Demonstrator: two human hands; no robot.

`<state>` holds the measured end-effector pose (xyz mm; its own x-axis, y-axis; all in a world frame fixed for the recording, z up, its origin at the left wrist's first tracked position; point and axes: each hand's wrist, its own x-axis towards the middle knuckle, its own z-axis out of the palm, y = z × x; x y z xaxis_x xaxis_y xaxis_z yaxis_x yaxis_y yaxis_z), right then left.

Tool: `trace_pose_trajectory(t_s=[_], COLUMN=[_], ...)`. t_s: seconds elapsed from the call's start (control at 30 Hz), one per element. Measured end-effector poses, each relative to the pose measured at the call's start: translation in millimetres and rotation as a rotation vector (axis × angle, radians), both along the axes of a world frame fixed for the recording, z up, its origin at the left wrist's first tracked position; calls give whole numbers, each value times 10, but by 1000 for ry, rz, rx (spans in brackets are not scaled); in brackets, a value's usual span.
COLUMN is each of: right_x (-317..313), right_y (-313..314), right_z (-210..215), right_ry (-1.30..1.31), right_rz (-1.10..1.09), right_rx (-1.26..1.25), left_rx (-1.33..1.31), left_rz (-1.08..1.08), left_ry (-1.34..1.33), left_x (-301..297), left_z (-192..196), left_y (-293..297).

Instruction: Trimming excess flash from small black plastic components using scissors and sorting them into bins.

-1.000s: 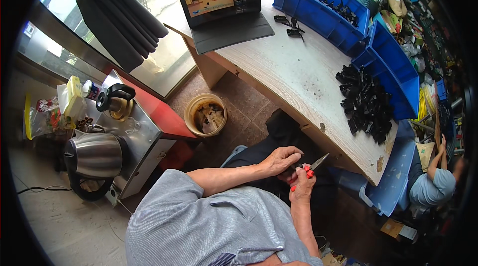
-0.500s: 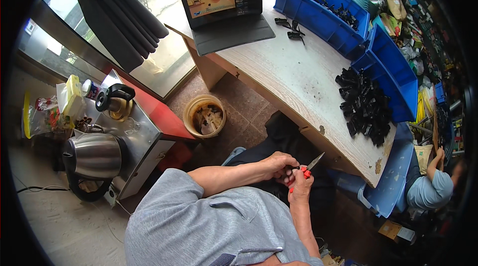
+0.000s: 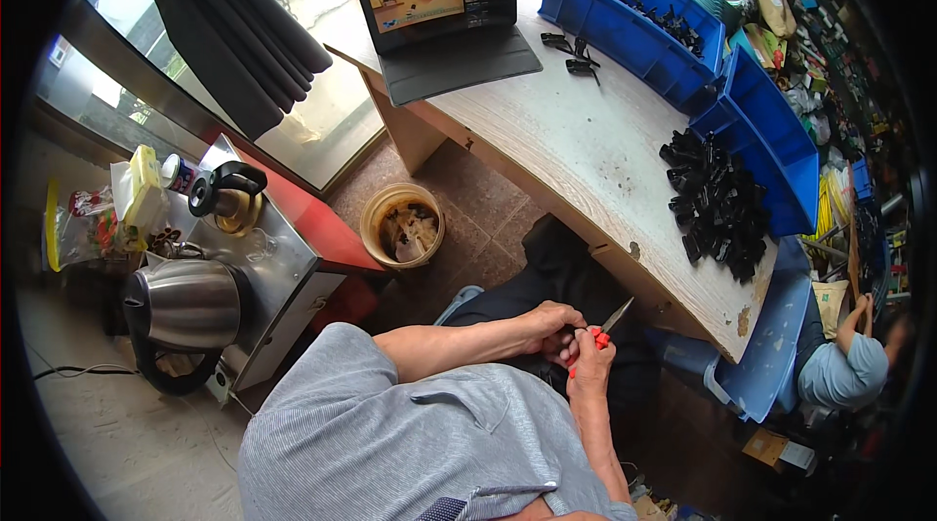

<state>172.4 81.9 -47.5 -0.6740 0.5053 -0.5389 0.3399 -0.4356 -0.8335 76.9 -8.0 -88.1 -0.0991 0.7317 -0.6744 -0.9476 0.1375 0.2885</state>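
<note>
Red-handled cutters (image 3: 602, 326) sit clamped in the right hand (image 3: 589, 357), blades up, while the left hand (image 3: 553, 324) pinches a small dark part, barely visible, close against them over the lap, below the table (image 3: 576, 145) edge.

Below the bench's (image 3: 586, 145) near edge, the left hand (image 3: 552, 324) and right hand (image 3: 590, 357) meet, touching, around red-handled pliers (image 3: 603, 326). Black parts (image 3: 717, 204) heap near the bench's right end, beside blue bins (image 3: 771, 121).
</note>
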Motion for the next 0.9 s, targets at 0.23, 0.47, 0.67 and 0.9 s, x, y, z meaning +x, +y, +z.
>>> trace_pose_trajectory(t_s=[0.23, 0.47, 0.67, 0.9], right_x=[-56, -44, 13, -106], right_y=[99, 124, 67, 19], right_z=[10, -61, -45, -70], right_ry=[106, 173, 177, 176], right_rz=[-11, 3, -4, -35], right_rx=[-52, -126, -152, -48], left_rx=[202, 448, 455, 278], left_rz=[49, 10, -18, 162], left_ry=[527, 710, 823, 1539], left_x=[-69, -150, -81, -46], left_z=[201, 243, 249, 294], left_y=[-206, -457, -531, -488])
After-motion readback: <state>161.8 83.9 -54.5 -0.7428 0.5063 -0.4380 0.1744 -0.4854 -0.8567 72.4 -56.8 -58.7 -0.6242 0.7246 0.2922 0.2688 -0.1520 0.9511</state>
